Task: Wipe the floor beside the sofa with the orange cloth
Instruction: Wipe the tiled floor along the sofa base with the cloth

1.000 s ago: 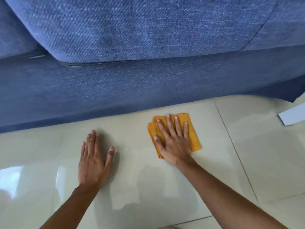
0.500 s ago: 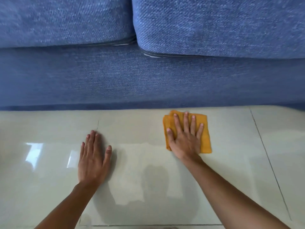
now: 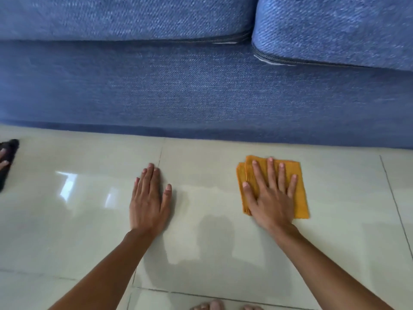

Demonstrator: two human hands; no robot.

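My right hand (image 3: 271, 198) lies flat with the fingers spread, palm pressed down on the folded orange cloth (image 3: 299, 189) — not gripping it, only pinning it to the glossy pale tiled floor (image 3: 212, 253). The cloth is a rough square, folded in layers whose edges show at its left side, and it sits under my fingers and the front of my palm; its right part and far corners stick out past my little finger, while my wrist rests behind its near edge. My thumb reaches to the cloth's left border.

The cloth lies near the base of the blue woven-fabric sofa (image 3: 201, 92), apart from it by a narrow strip of bare tile. Two seat cushions meet above, just to the left of the cloth's line.

My left hand (image 3: 149, 202) is open too — fingers together, thumb out, palm flat on the bare tile, well to the left of the cloth and holding nothing. A grout line runs just beside its fingertips.

At the left edge a dark object (image 3: 7, 162) lies on the floor; I cannot tell what it is. My bare toes (image 3: 212, 306) show at the bottom edge.
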